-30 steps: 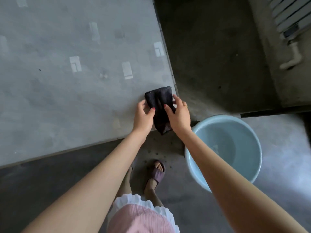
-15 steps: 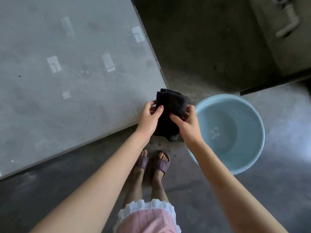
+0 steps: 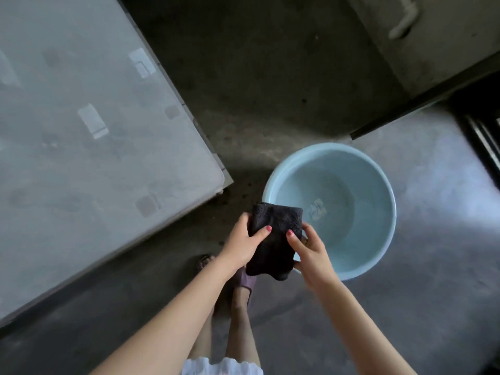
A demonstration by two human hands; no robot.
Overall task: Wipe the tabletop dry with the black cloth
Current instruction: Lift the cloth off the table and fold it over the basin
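So there's one black cloth (image 3: 273,239), one light blue basin (image 3: 378,239), one grey table (image 3: 81,158), two hands, two sandalled feet.

A pale blue basin (image 3: 378,255) stands on the concrete floor (image 3: 270,77) near the grey table (image 3: 81,158).

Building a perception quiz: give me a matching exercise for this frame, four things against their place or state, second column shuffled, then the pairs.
Things:
1. black cloth
2. light blue basin
3. grey tabletop
4. purple slipper

Place or state:
A. stands on the floor, right of the table corner
B. on a foot, partly hidden under the cloth
C. gripped folded between the left hand and right hand, off the table, overlapping the basin's near rim in view
D. fills the upper left of the view, with pale rectangular patches

Pairs: 1-C, 2-A, 3-D, 4-B
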